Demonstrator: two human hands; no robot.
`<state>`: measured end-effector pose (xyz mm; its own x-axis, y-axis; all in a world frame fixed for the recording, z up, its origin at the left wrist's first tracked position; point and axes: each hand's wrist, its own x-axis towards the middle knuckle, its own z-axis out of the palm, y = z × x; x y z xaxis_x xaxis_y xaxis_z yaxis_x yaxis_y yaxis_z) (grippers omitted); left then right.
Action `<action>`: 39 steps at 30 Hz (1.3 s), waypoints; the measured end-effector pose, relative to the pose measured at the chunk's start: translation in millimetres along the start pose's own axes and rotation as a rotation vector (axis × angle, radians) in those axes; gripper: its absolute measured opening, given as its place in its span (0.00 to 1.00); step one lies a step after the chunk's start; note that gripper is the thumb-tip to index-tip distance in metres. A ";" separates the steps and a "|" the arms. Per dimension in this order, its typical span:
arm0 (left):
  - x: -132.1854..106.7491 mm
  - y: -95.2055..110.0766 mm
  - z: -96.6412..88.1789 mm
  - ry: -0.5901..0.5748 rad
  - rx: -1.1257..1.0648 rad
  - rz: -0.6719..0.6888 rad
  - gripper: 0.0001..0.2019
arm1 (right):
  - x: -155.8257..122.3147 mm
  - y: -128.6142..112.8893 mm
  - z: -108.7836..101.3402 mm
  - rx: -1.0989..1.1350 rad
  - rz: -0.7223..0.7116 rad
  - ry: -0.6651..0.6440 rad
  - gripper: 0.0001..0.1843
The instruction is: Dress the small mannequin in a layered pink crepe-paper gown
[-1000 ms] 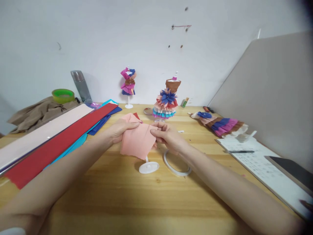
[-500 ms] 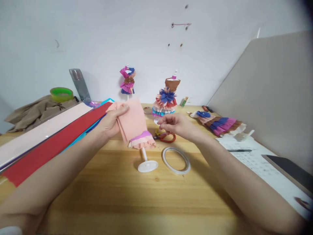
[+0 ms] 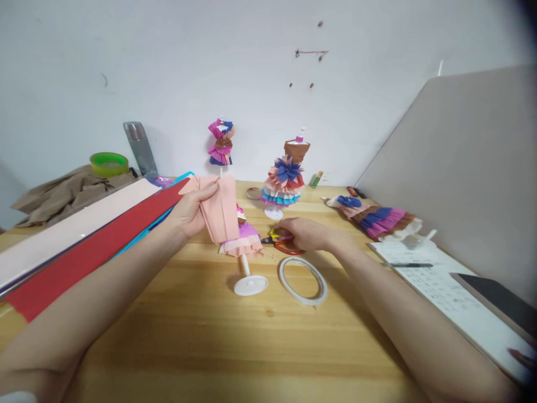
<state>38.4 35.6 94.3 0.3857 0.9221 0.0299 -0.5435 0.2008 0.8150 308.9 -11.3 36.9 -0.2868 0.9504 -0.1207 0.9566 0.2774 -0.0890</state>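
My left hand [image 3: 191, 211] pinches a folded sheet of peach crepe paper [image 3: 218, 210] and holds it upright above the wooden table [image 3: 201, 341]. Just behind and below the sheet stands a small mannequin [image 3: 244, 242] on a white stand, wearing a pink and peach ruffled skirt. My right hand [image 3: 305, 234] rests on the table, fingers curled over the red and yellow handles of a pair of scissors [image 3: 279, 240]. A ring of clear tape [image 3: 302, 280] lies just in front of that hand.
Long rolls of pale pink, red and blue paper [image 3: 84, 235] lie at the left. Two dressed mannequins [image 3: 286, 174] stand at the back and one lies at the right [image 3: 373, 215]. A grey bottle [image 3: 138, 148], green tape roll [image 3: 108, 164], brown cloth, a printed sheet with pen [image 3: 440, 280] and a dark tablet are around.
My right hand let go of the peach paper and dropped to the scissors on the table. My left hand lifted the paper up and left, uncovering the skirted mannequin.
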 end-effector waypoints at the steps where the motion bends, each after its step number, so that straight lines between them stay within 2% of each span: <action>1: 0.3 0.0 0.4 0.018 -0.006 0.007 0.08 | -1.8 -0.2 -2.8 -0.016 0.009 -0.014 0.18; 6: 2.0 -0.4 1.2 0.094 -0.030 0.032 0.12 | -18.3 -7.3 -25.9 -0.072 0.082 -0.015 0.20; 11: 3.5 -0.5 -4.7 0.068 -0.056 0.038 0.09 | -39.8 -15.0 -50.8 -0.203 0.115 0.138 0.21; 16: 5.4 3.3 -11.6 0.015 -0.086 -0.014 0.05 | -58.2 -13.4 -62.5 -0.134 0.092 0.218 0.21; 21: 5.1 10.1 -16.5 -0.058 -0.051 -0.039 0.04 | -64.5 -15.8 -66.8 0.089 -0.038 0.288 0.29; 24: 4.5 10.3 -17.7 -0.119 -0.042 -0.028 0.04 | -59.6 -28.1 -67.7 0.291 -0.096 0.239 0.30; 28: 6.4 6.2 -18.0 -0.123 -0.077 -0.016 0.05 | -48.7 -55.6 -62.7 0.640 -0.082 0.126 0.22; 31: 10.6 4.2 -20.8 -0.112 -0.087 0.033 0.05 | -43.6 -74.1 -55.8 0.633 -0.209 0.180 0.15; 33: 13.8 4.7 -24.4 -0.104 -0.082 0.070 0.06 | -42.3 -81.9 -51.9 0.654 -0.282 0.206 0.14; 39: 19.2 11.8 -32.9 -0.017 -0.083 0.068 0.07 | -41.1 -83.7 -43.1 0.936 -0.434 0.102 0.29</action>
<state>14.8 66.6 85.4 0.3575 0.9292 0.0939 -0.6286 0.1651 0.7600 242.8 -67.5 92.0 -0.5500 0.8142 0.1861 0.3368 0.4201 -0.8427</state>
